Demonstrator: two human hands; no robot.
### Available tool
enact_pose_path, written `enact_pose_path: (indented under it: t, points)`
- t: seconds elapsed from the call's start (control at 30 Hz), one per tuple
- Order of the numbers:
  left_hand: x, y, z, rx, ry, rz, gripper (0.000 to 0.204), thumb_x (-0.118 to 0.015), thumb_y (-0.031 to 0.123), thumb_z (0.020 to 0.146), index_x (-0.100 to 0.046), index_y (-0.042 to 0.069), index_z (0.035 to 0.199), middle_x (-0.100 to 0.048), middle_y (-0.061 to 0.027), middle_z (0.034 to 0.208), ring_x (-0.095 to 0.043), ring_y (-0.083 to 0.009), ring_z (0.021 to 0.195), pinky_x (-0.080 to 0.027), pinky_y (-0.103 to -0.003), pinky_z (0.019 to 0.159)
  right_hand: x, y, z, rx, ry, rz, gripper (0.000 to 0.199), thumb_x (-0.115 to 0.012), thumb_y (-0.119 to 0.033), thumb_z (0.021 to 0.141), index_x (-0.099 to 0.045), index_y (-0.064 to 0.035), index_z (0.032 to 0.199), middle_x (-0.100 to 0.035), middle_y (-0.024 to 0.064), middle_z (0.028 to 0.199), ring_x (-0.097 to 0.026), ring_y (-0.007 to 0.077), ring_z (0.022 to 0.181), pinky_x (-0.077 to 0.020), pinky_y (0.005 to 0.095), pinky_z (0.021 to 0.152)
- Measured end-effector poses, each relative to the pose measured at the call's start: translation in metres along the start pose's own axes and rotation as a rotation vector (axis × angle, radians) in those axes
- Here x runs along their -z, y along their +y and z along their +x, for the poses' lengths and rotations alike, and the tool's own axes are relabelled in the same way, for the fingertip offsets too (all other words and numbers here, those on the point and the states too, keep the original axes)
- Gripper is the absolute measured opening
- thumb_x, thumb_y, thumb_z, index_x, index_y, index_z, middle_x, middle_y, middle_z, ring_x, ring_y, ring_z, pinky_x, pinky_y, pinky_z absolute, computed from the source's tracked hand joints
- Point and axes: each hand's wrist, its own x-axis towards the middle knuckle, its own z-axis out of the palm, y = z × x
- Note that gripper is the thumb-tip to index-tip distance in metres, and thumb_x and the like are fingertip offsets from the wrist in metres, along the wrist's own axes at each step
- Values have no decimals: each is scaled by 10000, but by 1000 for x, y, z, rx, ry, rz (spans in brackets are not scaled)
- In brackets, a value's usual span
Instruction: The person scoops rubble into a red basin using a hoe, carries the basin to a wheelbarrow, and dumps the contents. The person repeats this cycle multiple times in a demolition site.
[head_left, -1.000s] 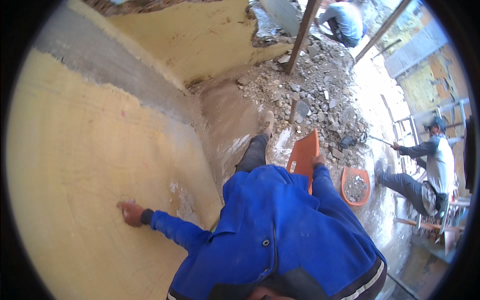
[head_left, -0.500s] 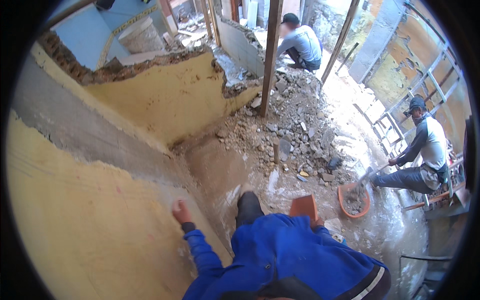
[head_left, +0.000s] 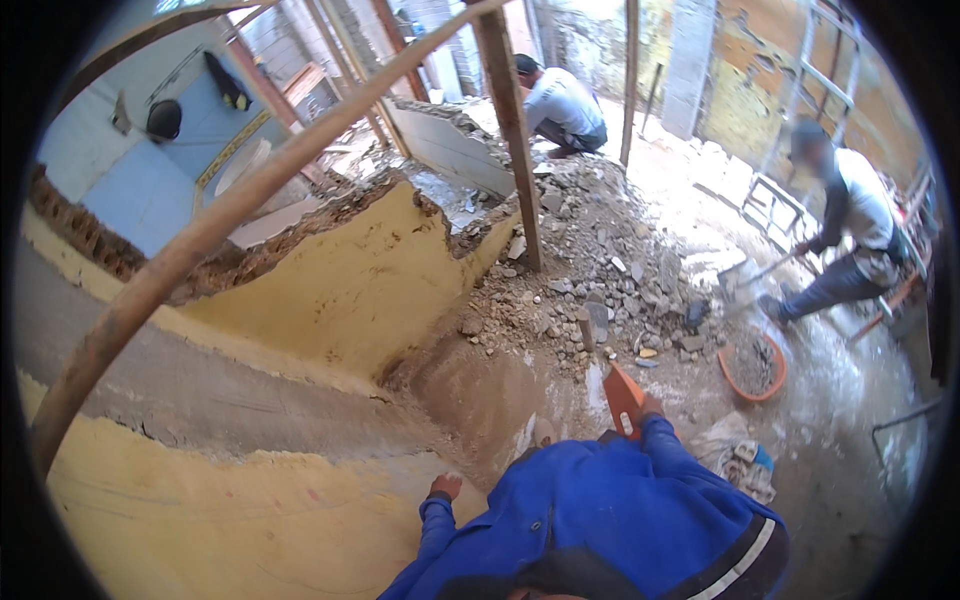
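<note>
My right hand [head_left: 652,405] grips a flat-sided orange piece [head_left: 623,396] with a slot in it, held upright at my right side; its far side is hidden, so I cannot tell its full shape. Close to the yellow wall on my left, my left hand [head_left: 447,486] hangs with loosely bent fingers and nothing visible in it. Ahead lies a heap of grey rubble [head_left: 625,255]. To the right of the heap, an orange tub [head_left: 727,374] holds broken debris. Beside that tub a person [head_left: 865,215] works with a shovel [head_left: 742,278].
A long wooden pole [head_left: 215,225] slants across the left, and an upright post [head_left: 520,180] stands by the rubble. A broken yellow wall [head_left: 345,285] runs ahead-left. Another person [head_left: 567,105] crouches behind the heap. White sacking [head_left: 722,442] lies on the floor right.
My view has turned and moved, bringing the slanting pole into sight. The orange piece is now more upright in my right hand. The co-worker's shovel has left the tub for the rubble's edge.
</note>
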Motion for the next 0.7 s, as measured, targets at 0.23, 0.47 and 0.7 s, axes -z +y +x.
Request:
enact_pose_path:
  t: [0.23,0.47,0.7]
  points:
    - [0,-51,32,153,-34,-265,386,-519,364,778,-600,97,1045,-586,-151,1065,-553,-303,989,-429,-357,866,-2,1,-25,-6,11,-9,561,-572,-167,745,-368,-107,1264,-336,203,1299,-457,373,1116,-393,409,936]
    - [23,-18,-13,-43,140,-462,322,-539,281,803,-577,61,1036,-612,-184,959,-587,-322,903,-461,-370,782,-76,30,-14,-125,120,188,492,-538,-198,758,-416,-52,1213,-513,225,1132,-513,380,1048,-431,410,882]
    - [53,60,-95,-11,222,-408,337,-514,291,824,-564,54,1058,-606,-210,941,-589,-336,890,-463,-385,772,-91,96,38,-146,-69,-77,336,-563,-266,781,-570,-30,1021,-626,172,930,-605,273,923,-487,353,773]
